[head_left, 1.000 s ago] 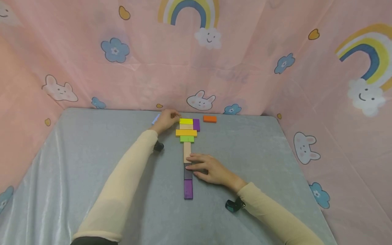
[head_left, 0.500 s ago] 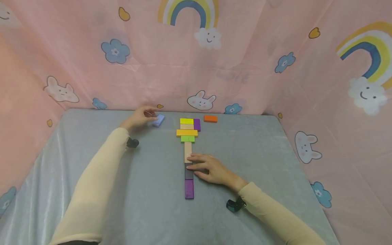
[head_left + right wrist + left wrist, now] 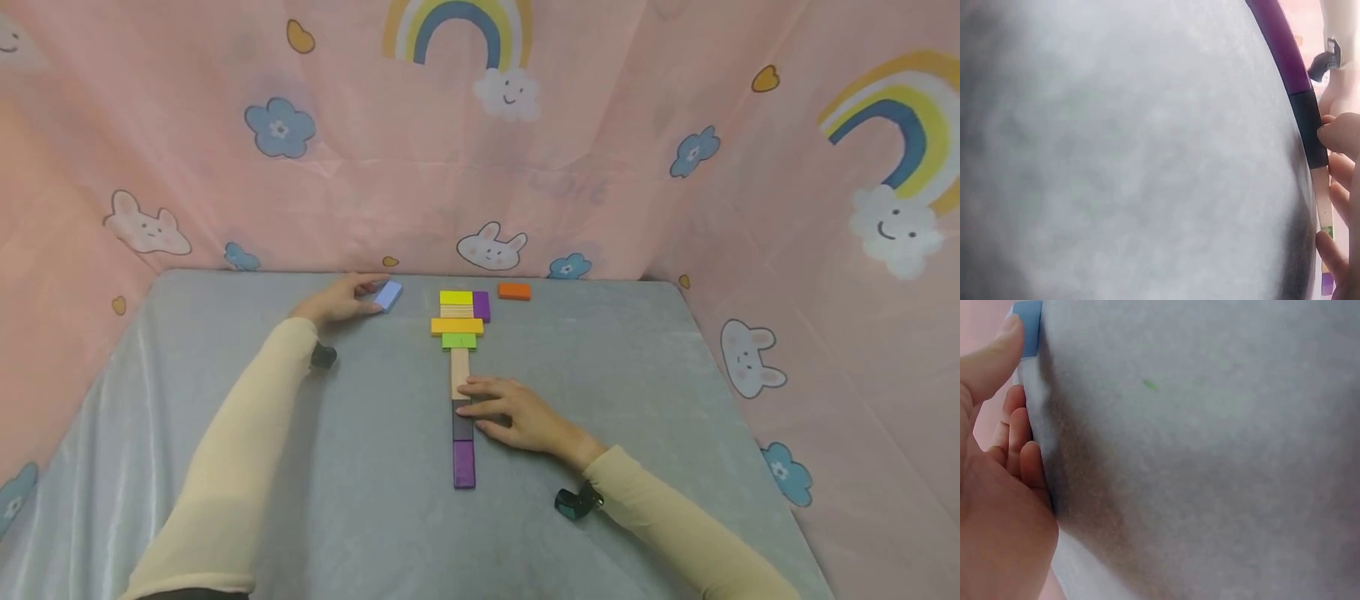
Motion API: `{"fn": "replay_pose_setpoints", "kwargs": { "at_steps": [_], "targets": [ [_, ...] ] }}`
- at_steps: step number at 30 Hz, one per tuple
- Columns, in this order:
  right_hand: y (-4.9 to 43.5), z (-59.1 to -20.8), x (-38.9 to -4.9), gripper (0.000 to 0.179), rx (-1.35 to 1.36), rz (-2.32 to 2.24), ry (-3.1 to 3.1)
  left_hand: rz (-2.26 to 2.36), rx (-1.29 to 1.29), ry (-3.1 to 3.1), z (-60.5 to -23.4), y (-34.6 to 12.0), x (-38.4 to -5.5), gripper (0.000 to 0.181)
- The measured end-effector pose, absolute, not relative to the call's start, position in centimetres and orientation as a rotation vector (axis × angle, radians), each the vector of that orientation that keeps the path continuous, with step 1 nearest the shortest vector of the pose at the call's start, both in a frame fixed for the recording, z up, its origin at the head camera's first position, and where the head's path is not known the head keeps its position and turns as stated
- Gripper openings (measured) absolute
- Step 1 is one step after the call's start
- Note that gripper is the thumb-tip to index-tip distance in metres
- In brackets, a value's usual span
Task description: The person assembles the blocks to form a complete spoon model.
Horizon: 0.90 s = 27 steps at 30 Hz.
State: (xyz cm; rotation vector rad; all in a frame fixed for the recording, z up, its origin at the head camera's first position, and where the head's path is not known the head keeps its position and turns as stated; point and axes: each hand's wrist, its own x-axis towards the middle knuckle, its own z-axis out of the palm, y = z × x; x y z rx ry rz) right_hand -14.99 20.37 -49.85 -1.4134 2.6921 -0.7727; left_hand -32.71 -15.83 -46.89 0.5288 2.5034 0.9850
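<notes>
At the back of the table, my left hand (image 3: 341, 300) pinches a light blue block (image 3: 388, 296) between thumb and fingers; in the left wrist view the thumb lies against the blue block (image 3: 1027, 328). My right hand (image 3: 525, 417) rests its loosely spread fingers on the row of blocks, over the plain wood block (image 3: 459, 371) and the dark grey block (image 3: 462, 425). A purple block (image 3: 464, 464) ends the row nearest me. Farther up, a green block (image 3: 459, 341), an orange-yellow block (image 3: 457, 327), a yellow block (image 3: 456, 297) and an upright purple block (image 3: 482, 306) adjoin.
An orange block (image 3: 514, 292) lies apart at the back, right of the row. The grey cloth-covered table (image 3: 637, 375) meets a pink patterned curtain (image 3: 337, 192) behind it and at both sides.
My left hand has moved left from beside the yellow block to the light blue block and taken hold of it. My right hand has stayed on the row.
</notes>
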Motion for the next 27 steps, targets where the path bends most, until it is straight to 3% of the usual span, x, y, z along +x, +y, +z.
{"fn": "replay_pose_setpoints", "kwargs": {
  "at_steps": [27],
  "targets": [
    [20.4,-49.8,-15.0,0.036,-1.418,-0.769,2.689,1.106,0.488,2.613,-46.0,-14.1,-32.4,0.065]
  ]
}}
